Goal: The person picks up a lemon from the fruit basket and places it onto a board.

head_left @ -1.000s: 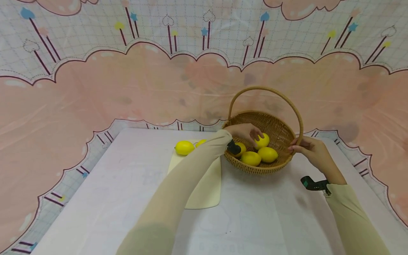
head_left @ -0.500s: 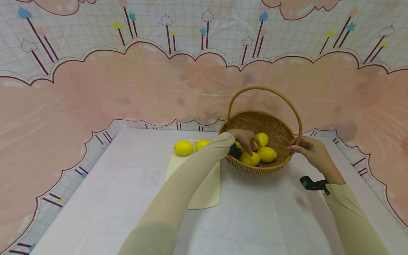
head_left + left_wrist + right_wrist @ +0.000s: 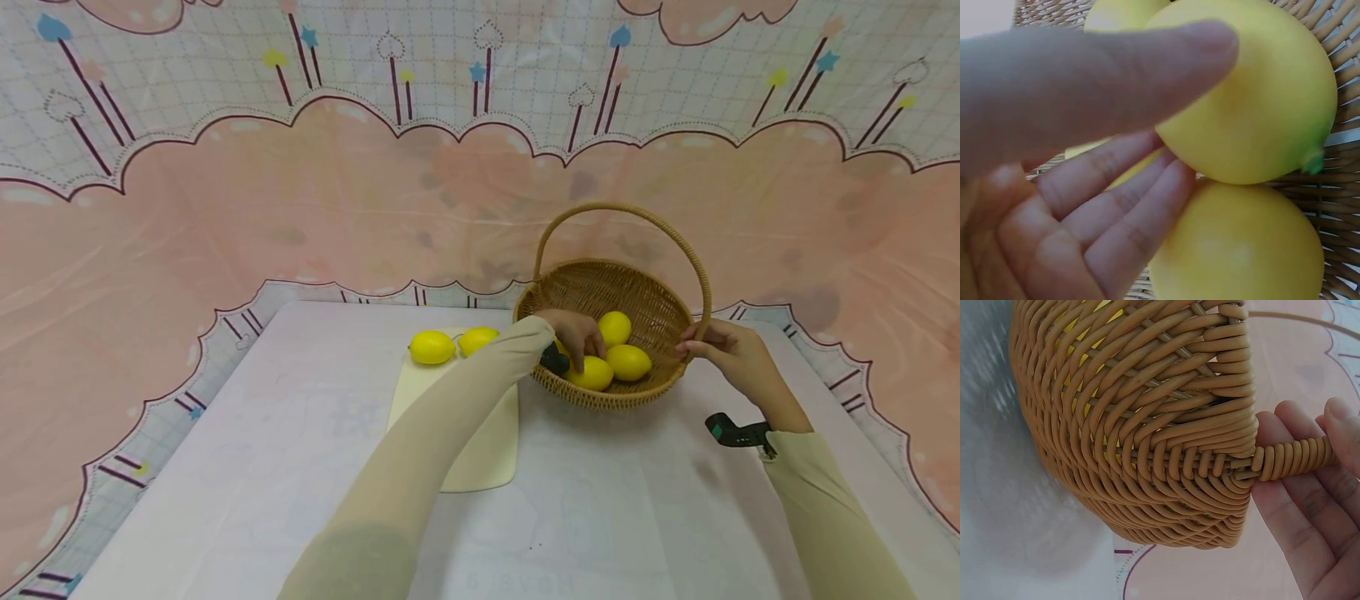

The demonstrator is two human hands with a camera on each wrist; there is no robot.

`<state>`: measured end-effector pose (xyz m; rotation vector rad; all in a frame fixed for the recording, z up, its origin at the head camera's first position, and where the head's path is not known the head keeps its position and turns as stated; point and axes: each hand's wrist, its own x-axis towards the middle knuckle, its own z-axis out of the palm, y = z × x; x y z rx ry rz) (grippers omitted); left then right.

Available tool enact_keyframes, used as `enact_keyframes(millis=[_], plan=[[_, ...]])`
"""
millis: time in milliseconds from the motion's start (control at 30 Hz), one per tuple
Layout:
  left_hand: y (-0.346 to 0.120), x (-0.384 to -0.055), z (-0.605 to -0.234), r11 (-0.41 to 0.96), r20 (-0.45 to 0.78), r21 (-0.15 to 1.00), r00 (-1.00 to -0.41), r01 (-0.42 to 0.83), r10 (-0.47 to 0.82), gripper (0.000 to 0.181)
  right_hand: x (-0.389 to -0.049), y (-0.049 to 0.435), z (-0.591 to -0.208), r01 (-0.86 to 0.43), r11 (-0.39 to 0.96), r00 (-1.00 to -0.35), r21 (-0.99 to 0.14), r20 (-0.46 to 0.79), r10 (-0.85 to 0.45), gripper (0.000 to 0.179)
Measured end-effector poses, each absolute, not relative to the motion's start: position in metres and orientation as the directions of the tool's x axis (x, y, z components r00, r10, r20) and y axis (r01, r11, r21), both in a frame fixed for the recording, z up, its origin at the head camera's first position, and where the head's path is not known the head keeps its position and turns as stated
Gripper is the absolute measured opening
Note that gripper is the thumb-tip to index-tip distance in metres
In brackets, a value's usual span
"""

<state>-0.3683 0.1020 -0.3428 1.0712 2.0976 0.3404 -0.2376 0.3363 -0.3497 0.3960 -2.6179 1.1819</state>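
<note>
My left hand is inside the wicker basket, pinching the left end of the front lemon. In the left wrist view the thumb crosses a large lemon with a green tip, and the fingers tuck in at its edge beside another lemon. Two more lemons, one behind and one on the right, lie in the basket; another is mostly hidden under the left hand. My right hand grips the base of the basket's handle at the right rim.
Left of the basket, a cream cutting board lies on the white table, partly covered by the left sleeve. Two lemons, left and right, rest at its far end. A patterned cloth hangs behind.
My left hand has left the rear lemon and come forward and left to the front lemon, its spread fingers drawing together. The right hand keeps its hold on the handle.
</note>
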Motion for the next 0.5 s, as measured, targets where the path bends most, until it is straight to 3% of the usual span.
enact_keyframes(millis=[500], plan=[[0.1027, -0.3675, -0.3481, 0.582, -0.482, 0.467, -0.361, 0.665, 0.799, 0.047, -0.2362, 0.3360, -0.3488, -0.337, 0.630, -0.937, -0.700, 0.316, -0.149, 0.021]])
